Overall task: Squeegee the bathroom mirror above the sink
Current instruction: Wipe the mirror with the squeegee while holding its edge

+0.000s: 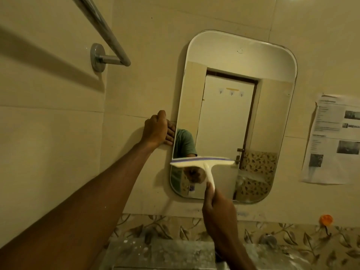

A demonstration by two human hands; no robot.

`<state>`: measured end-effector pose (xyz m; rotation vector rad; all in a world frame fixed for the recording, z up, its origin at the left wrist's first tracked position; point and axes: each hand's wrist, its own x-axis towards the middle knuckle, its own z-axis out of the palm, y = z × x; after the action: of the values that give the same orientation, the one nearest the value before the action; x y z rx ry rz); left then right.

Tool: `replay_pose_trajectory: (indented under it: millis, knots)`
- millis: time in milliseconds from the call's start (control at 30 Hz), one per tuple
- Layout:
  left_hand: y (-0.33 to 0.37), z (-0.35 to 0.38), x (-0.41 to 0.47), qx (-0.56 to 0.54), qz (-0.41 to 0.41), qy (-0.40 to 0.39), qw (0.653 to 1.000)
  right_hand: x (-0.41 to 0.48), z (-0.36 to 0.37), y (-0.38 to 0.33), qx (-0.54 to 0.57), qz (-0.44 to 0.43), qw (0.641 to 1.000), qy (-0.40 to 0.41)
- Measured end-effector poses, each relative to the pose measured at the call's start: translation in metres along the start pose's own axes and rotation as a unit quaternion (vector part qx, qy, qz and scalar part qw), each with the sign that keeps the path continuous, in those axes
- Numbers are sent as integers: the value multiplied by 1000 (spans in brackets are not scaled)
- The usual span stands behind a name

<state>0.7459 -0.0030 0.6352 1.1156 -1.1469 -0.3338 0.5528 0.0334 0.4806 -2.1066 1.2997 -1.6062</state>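
Starting at nine o'clock, a chrome towel rail (109,36) juts from the tiled wall. Next comes the left hand (156,129), fingers spread flat on the tile and touching the left edge of the mirror (233,114), apparently steadying it. At centre the mirror hangs upright, its long axis running twelve to six. Low on the glass lies the squeegee (202,161), its blade horizontal, nine to three, covering the left and middle of the mirror's width. The right hand (218,203), at six o'clock from the blade, is closed around the white handle, so this hand is the one that drives the stroke; a short run of glass below the blade probably remains. At three o'clock a printed sheet (331,141) is stuck to the wall, its text too blurred to read. No brand shows on the squeegee.
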Motion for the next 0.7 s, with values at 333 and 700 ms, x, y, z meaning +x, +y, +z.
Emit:
replay_pose_trajectory:
  millis: [333,700]
  knots:
    - [-9,8,-9,105,90,75,988,46,-13,-24,44,-46,995,72]
    - [-15,18,-27,223,165,99,956,35,-37,-6,66,-11,994,81]
